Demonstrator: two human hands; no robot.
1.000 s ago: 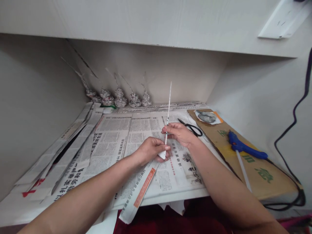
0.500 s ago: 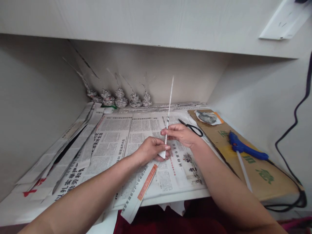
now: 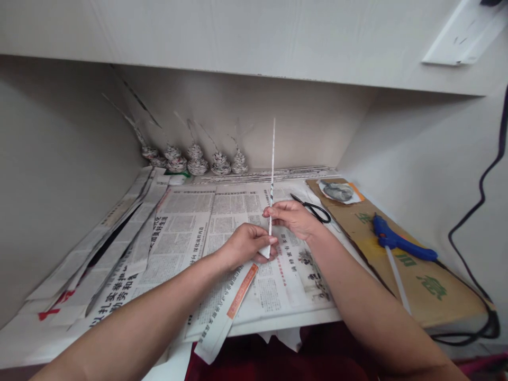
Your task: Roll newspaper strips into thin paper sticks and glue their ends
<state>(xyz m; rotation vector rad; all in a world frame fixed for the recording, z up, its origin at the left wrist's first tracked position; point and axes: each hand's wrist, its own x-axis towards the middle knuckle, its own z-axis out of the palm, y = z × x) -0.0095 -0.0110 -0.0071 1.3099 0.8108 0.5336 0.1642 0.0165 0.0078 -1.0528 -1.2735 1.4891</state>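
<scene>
Between my hands a thin rolled paper stick [image 3: 272, 164] stands nearly upright, its slim tip pointing up. My left hand [image 3: 251, 243] pinches its lower end, where the unrolled part of a newspaper strip [image 3: 228, 312] runs down toward me over the table's front edge. Just above, my right hand [image 3: 291, 218] has thumb and fingers closed on the stick's shaft. Under both hands lie spread newspaper sheets [image 3: 186, 227]. Black-handled scissors [image 3: 313, 207] rest right behind my right hand.
Several woven paper gourds [image 3: 197, 160] line the back left, beside a row of finished paper sticks [image 3: 273, 173]. Cut newspaper strips [image 3: 115, 238] are piled at left. On the right, cardboard [image 3: 397, 275] bears a blue glue gun [image 3: 402, 243] and a grey round pad [image 3: 338, 191]. A shelf [image 3: 254, 42] overhangs.
The paper stick has swung slightly left and now stands straighter. The strip's loose end has shifted a little to the left. Both hands keep nearly the same place.
</scene>
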